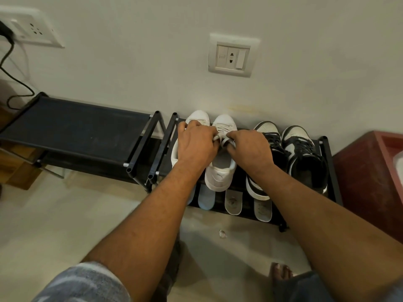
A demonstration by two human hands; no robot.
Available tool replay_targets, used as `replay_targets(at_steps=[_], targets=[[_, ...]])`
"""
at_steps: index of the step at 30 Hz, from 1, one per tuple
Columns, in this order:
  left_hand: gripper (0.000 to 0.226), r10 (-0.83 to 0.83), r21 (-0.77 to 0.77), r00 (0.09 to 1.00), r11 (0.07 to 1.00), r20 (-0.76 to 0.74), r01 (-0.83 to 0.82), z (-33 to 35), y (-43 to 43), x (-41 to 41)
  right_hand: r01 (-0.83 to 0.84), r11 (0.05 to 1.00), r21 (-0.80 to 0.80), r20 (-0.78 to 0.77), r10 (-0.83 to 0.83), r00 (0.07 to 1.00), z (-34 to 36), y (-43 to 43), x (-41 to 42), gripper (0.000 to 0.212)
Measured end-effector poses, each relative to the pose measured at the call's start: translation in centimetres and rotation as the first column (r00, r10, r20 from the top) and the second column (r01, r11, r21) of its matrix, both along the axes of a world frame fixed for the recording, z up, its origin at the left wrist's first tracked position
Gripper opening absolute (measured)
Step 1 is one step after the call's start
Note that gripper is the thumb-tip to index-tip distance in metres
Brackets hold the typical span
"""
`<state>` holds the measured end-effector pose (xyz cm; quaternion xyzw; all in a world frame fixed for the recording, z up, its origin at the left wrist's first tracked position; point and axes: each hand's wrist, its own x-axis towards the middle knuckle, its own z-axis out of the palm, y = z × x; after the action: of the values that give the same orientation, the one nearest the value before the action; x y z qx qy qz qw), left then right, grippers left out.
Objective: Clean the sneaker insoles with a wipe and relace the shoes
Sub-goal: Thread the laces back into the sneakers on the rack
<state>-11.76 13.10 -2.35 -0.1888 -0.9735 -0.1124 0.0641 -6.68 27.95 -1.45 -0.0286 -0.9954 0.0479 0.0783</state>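
Two hands meet over one white sneaker (pixel 220 173), and the risk sits in how little lace (pixel 229 142) each one has. The left hand (pixel 196 147) is curled, pinching one white end. The right hand (pixel 250 151) is curled too, with the other end looped round its fingers. A sharp tug could, I judge, pull a short end out of the pinch or back out of an eyelet. It could also drag the shoe, whose heel juts past the front of the shoe rack (pixel 328 162), off the top shelf. Tying down hard now would also make it awkward to slide an insole back in, since several insoles lie on the shelf below: a pale blue one (pixel 206 199) and two off-white ones (pixel 233 201) with faint marks. The sneaker itself stands toe to the wall beside its partner (pixel 197 116), white and smooth, with a small logo on the heel. Its mouth gapes open and its upper eyelets are hidden under the fingers. A black-and-white pair (pixel 305 153) stands just to its right.
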Motion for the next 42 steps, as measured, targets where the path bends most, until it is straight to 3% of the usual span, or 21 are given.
replay_targets(at_steps=[6,10,12,15,18,22,26,36,42], targets=[[0.036,-0.064,0.006,0.998,0.998,0.021,0.064,0.8,-1.6,-0.3,-0.046,0.999,-0.026,0.052,0.047,0.998,1.3,0.6,-0.1,0.035],[0.063,-0.097,0.063,0.994,0.994,0.049,0.094,1.9,-4.7,-1.2,-0.177,0.982,-0.064,0.129,0.184,0.974,2.7,1.6,-0.1,0.071],[0.068,-0.079,0.096,0.994,0.993,0.075,0.072,2.6,-6.6,-1.8,-0.225,0.967,-0.117,0.081,0.235,0.969,3.2,1.4,-0.3,0.08],[0.069,-0.064,0.182,0.986,0.983,0.155,0.035,3.3,-9.4,-2.8,-0.253,0.954,-0.158,-0.048,0.249,0.967,3.2,-0.6,-1.0,0.07],[0.073,-0.096,0.172,0.967,0.983,0.237,0.056,3.0,-10.4,-2.8,-0.235,0.969,-0.079,-0.102,0.226,0.969,3.0,-3.8,-1.8,0.06],[0.056,-0.06,0.094,0.982,0.995,0.18,0.043,1.4,-9.3,-2.8,-0.161,0.987,0.029,-0.014,0.161,0.987,1.7,-7.1,-3.0,0.048],[0.043,-0.014,0.094,0.994,0.996,0.11,0.004,0.8,-8.5,-2.8,-0.094,0.989,0.114,-0.028,0.098,0.995,0.4,-8.3,-3.8,0.013],[0.026,0.092,0.14,0.996,0.986,0.007,-0.092,0.6,-6.9,-1.9,-0.053,0.997,0.051,-0.062,0.056,0.997,-0.6,-8.3,-4.4,0.018],[0.022,0.11,0.024,0.993,0.994,-0.038,-0.11,0.7,-5.9,-2.0,-0.041,0.999,0.013,-0.097,0.042,0.994,-1.1,-8.1,-4.5,0.019]])
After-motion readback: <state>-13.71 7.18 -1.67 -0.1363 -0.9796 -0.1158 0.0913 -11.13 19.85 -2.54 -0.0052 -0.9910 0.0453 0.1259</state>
